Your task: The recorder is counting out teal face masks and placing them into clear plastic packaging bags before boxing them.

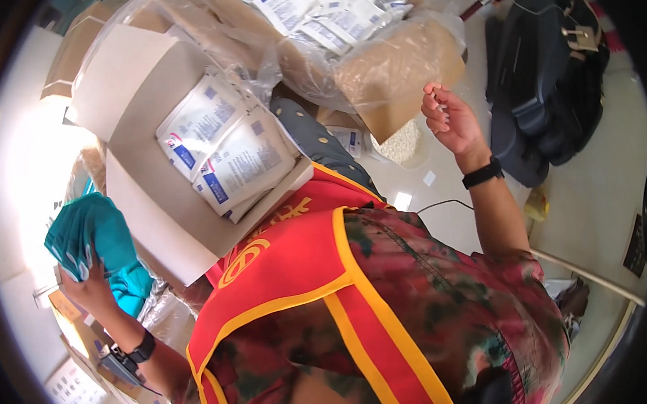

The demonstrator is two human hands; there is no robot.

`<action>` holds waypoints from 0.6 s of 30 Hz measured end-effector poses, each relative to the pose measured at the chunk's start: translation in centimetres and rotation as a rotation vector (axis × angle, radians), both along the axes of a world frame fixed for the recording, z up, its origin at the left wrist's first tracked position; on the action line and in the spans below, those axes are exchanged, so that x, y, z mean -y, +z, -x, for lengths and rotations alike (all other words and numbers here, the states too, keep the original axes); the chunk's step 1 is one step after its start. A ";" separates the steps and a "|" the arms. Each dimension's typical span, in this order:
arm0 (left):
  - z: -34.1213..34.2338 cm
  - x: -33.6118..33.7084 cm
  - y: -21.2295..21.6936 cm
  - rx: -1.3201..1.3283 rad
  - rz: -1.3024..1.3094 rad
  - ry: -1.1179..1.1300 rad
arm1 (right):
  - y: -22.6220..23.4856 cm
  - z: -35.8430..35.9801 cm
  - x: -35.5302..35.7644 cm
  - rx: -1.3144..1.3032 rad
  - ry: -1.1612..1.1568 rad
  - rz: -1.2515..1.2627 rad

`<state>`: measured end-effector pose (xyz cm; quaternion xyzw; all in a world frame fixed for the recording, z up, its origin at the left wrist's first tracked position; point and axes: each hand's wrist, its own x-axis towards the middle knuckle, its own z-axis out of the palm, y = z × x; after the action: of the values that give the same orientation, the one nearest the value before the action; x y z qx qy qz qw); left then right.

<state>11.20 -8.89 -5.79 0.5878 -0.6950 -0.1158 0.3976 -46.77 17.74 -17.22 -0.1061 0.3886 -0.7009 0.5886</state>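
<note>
My left hand [89, 287] is closed round a bundle of folded teal fabric [95, 228], held up at the left. More teal fabric [130, 287] lies just below it. On my lap rests an open white cardboard box [149, 216], tilted, its lid flap folded back. Inside are white packets with blue print [242, 162], in two rows. Out to the right, my right hand [453, 124] is raised with its fingers curled against the thumb. Whether anything small is pinched there cannot be made out.
At the back stands a plastic-lined carton [387, 67] heaped with similar white packets [332, 14]. Beside my leg sits a container of small white granules [398, 144]. A dark bag [538, 88] is at the far right. A thin cable [446, 202] crosses the pale floor.
</note>
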 end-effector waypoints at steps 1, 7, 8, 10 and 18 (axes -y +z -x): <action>0.5 -0.4 -0.4 0.131 0.057 -0.047 | -3.1 1.5 -1.8 0.067 -0.089 -0.076; 5.7 -3.4 -0.9 0.005 -0.053 -0.131 | -14.3 5.4 -7.8 0.080 -0.486 -0.492; 6.1 -3.5 -1.2 -0.071 -0.089 -0.192 | -15.4 5.8 -8.2 0.056 -0.525 -0.486; 6.1 -3.7 -1.2 0.032 -0.040 -0.320 | -16.1 6.5 -7.6 -0.004 -0.556 -0.592; 8.3 -3.9 -2.5 -0.023 -0.045 -0.390 | -15.6 6.6 -7.1 -0.201 -0.597 -0.832</action>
<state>2.93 -4.95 -8.27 0.4496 -0.7881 -0.2130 0.3624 -53.38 24.83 -32.82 0.1855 0.7021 -0.6110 0.3153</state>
